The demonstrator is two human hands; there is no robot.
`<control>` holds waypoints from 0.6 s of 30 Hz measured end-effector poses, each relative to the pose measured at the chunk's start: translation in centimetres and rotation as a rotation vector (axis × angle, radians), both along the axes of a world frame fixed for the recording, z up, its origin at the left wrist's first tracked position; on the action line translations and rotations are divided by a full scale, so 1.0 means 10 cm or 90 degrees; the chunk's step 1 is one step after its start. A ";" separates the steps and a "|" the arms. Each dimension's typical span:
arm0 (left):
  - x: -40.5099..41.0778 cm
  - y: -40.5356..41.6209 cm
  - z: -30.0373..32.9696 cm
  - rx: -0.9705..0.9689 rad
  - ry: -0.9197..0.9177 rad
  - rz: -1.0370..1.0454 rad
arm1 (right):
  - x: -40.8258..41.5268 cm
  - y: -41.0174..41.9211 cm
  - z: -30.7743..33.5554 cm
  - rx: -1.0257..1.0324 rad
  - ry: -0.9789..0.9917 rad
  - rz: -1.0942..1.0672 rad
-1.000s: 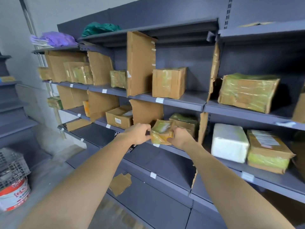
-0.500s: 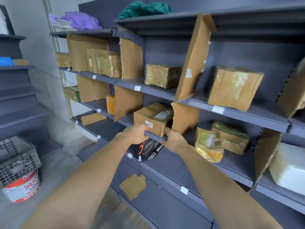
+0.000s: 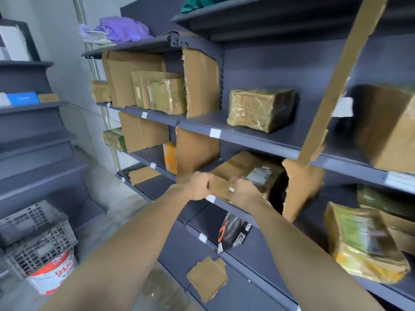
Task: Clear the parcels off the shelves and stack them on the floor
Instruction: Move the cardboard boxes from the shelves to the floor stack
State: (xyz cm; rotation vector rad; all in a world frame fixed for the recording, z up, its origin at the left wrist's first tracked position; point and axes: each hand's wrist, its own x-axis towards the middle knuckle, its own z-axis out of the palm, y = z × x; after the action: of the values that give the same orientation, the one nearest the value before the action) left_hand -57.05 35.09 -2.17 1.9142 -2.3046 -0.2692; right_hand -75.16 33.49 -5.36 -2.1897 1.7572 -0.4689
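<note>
A brown cardboard box [image 3: 251,168] with a white label lies on the middle shelf [image 3: 233,209] of the dark grey rack. My left hand [image 3: 197,186] grips its front left corner with curled fingers. My right hand [image 3: 241,190] grips the front edge just beside it, below the label. More parcels sit on the rack: a film-wrapped one [image 3: 260,108] on the shelf above, a large brown one [image 3: 386,129] at the right edge, a yellow-green taped one [image 3: 363,241] at lower right, and several at upper left [image 3: 166,95].
Upright cardboard dividers [image 3: 195,153] flank the box, one torn piece [image 3: 301,187] close on its right. A black packet [image 3: 233,232] lies on the shelf below and a cardboard scrap [image 3: 207,277] under that. A grey crate [image 3: 36,230] on a bucket [image 3: 51,272] stands on the floor, left.
Both hands let go of the small yellow-green parcel, which stays on the shelf at right, and moved left onto the labelled brown box. The view swung left and closer.
</note>
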 end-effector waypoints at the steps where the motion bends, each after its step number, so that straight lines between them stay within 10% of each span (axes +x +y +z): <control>1: 0.07 -0.15 0.00 -0.001 -0.002 0.008 | 0.09 -0.17 0.00 0.001 -0.015 0.009; 18: 0.50 -2.07 -0.19 0.025 0.104 -0.044 | 0.47 -1.92 -0.18 -0.016 0.064 -0.134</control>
State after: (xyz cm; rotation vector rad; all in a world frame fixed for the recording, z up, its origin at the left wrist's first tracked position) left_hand -52.04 14.42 -4.09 1.7595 -2.2772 -0.4644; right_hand -70.46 14.30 -7.18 -2.0868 2.0588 -0.4362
